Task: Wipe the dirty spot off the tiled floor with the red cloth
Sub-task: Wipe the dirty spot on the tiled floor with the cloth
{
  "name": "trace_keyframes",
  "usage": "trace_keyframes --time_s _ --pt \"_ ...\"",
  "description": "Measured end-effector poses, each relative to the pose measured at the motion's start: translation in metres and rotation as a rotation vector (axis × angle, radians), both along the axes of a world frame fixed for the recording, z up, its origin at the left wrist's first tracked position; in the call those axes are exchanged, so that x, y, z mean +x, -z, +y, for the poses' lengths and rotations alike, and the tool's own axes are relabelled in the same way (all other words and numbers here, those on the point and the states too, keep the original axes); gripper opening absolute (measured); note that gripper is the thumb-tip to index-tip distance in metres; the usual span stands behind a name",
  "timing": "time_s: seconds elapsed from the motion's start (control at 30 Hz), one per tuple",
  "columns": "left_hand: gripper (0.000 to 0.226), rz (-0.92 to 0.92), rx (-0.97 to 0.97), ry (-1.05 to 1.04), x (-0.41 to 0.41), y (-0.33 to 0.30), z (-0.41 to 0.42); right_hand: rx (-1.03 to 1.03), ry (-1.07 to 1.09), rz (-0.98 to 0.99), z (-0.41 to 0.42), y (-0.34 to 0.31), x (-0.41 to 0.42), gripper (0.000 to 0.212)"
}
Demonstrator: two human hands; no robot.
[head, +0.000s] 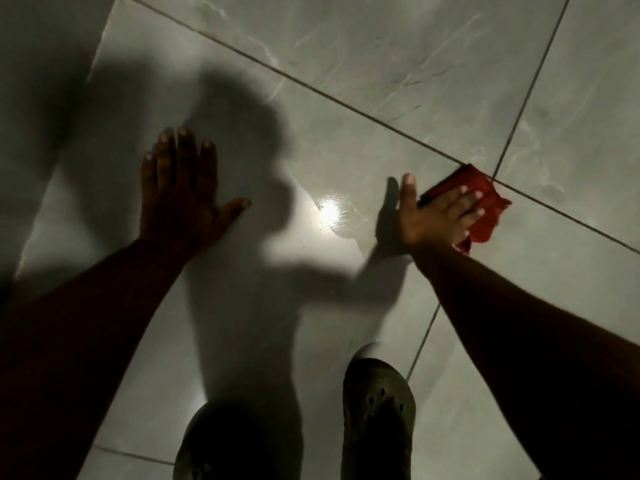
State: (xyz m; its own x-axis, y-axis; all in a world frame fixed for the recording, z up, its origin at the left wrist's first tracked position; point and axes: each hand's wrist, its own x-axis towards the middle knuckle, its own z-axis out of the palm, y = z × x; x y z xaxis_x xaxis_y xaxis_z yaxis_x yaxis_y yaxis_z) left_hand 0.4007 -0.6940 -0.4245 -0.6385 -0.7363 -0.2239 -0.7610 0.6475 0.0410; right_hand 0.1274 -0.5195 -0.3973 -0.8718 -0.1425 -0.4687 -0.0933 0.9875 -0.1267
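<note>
At nine o'clock, the left hand (180,192) lies spread flat on the pale grey marbled tiled floor (381,64), bracing. Centre, a bright glare patch (329,212) hides any dirt; no spot is discernible. At three o'clock, the right hand (438,216) presses open fingers onto the crumpled red cloth (485,209), beside a dark grout junction (493,180). Wiping appears under way; the next stroke needs firm downward pressure.

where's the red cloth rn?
Head view, right of centre: the cloth lies flat on the floor under the right hand, by a crossing of grout lines.
</note>
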Motion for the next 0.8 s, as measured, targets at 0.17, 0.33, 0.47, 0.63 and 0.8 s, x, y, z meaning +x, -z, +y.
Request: trace_keyframes --time_s 0.17,0.33,0.47,0.63,0.8 --pt "0.092 0.013 -0.009 0.041 -0.01 0.001 -0.001 -0.152 -0.597 0.018 -0.036 0.006 0.082 0.102" --pt "0.095 0.01 -0.035 0.062 -0.006 -0.009 0.002 -0.189 -1.187 -0.008 0.032 0.008 0.089 0.098" --pt "0.095 0.042 -0.061 0.169 -0.006 -0.018 0.0 -0.117 -0.997 0.06 0.09 0.006 0.03 0.103" --pt "0.092 0.027 -0.049 0.094 -0.006 -0.016 0.0 0.127 0.014 -0.099 0.081 -0.01 0.018 0.103" --pt "0.068 0.098 -0.036 0.036 -0.006 -0.017 0.008 0.027 -0.045 -0.144 0.004 -0.008 0.098 0.115"
